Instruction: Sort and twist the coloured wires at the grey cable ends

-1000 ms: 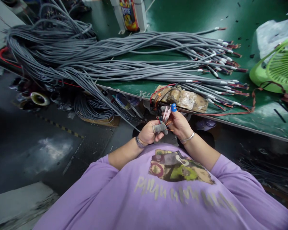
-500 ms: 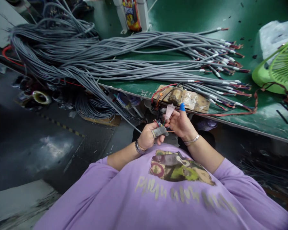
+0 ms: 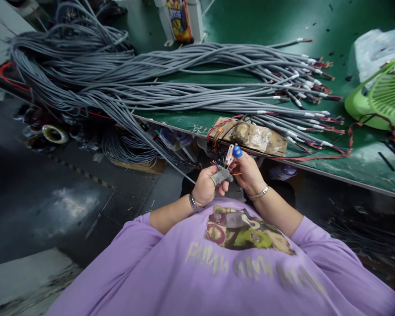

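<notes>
My left hand [image 3: 204, 188] is closed round the end of a grey multi-core cable [image 3: 183, 174], its thumb wrapped in a grey cover [image 3: 220, 177]. From that grip several thin coloured wires [image 3: 221, 165] fan out toward the table. On the right, my right hand [image 3: 250, 176] wears a blue thumb cover [image 3: 237, 152] and pinches a small pale pink plastic tool [image 3: 229, 154] beside the wires. What kind of tool it is I cannot make out. An orange wire [image 3: 236, 174] sticks out between the two hands.
A large bundle of grey cables [image 3: 171, 96] lies across the green table [image 3: 266, 22], stripped ends to the right. At the table's edge sits a taped cardboard block [image 3: 263, 139]. A green fan [image 3: 382, 94] and plastic bag [image 3: 378, 48] stand right. Cable coils [image 3: 128, 147] lie below.
My right hand has moved slightly left, and its raised thumb has come down against the pale pink tool, which has turned more upright. My left hand keeps its grip on the cable.
</notes>
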The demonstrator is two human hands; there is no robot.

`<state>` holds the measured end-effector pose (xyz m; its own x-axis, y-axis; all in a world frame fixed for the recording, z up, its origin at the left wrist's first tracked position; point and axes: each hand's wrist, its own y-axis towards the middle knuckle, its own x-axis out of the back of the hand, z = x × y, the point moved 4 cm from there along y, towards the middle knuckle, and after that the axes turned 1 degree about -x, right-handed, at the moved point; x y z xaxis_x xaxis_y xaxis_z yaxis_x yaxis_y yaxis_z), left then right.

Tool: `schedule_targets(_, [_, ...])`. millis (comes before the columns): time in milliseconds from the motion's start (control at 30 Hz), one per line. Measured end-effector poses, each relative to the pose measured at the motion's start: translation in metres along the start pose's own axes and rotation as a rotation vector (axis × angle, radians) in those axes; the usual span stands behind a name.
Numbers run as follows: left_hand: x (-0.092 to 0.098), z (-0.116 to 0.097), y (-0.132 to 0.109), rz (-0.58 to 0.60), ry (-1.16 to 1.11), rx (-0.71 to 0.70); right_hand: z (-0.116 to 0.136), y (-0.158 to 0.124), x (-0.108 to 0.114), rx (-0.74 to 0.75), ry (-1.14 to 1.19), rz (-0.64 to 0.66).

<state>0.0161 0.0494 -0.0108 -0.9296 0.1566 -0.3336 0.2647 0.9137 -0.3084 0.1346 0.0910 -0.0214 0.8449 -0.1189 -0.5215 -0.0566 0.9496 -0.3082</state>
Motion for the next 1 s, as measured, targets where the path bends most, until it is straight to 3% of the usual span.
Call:
schedule_targets(133, [-0.001,0.001,0.000,0.001,-0.017,-0.011,-0.002,0.004,0.006,0.120,0.008,-0.097])
schedule_targets(333, [-0.002,0.004,0.001,-0.010,-0.009,-0.004,-0.006,0.003,-0.005,-0.125,0.062,0.035])
schedule_targets(767, [0.001,0.012,0.000,-0.004,0.028,0.004,-0.006,0.005,-0.008,-0.127,0.180,-0.008])
schedule_targets(1000, [0.007,0.011,-0.014,0.003,0.025,-0.053,-0.005,-0.001,-0.005,-0.225,0.175,0.118])
